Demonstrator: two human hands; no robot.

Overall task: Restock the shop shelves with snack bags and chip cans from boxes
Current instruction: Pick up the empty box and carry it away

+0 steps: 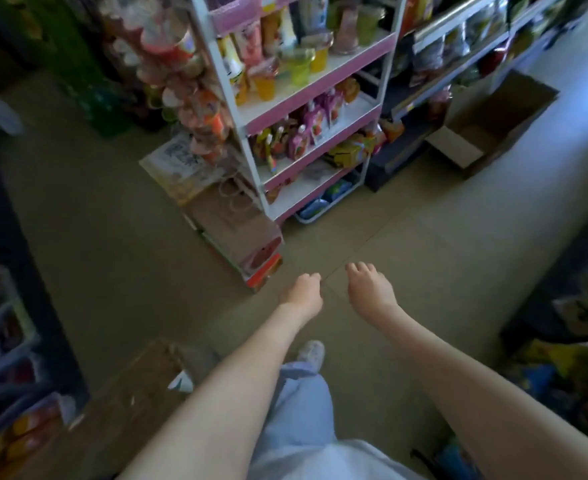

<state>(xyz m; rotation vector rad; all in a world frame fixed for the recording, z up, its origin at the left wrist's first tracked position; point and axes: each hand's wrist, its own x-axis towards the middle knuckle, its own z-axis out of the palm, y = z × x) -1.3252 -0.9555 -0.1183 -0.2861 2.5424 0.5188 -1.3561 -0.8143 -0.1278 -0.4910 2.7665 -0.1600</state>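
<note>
My left hand (304, 291) and my right hand (368, 285) hang side by side over the bare floor, both with loosely curled fingers and holding nothing. A brown cardboard box (136, 393) lies on the floor at my lower left. Another open cardboard box (493, 126) sits on the floor at the far right, beside the shelves. A white and pink shelf rack (306, 95) ahead carries drink cups, pouches and snack bags. A dark shelf (18, 341) on the left holds cans and packets.
Flat boxes and paper bags (237, 233) lean at the foot of the pink rack. Snack bags (569, 362) fill a low shelf at the right edge. My leg and shoe (311, 355) stand below my hands. A tiled aisle runs between the shelves.
</note>
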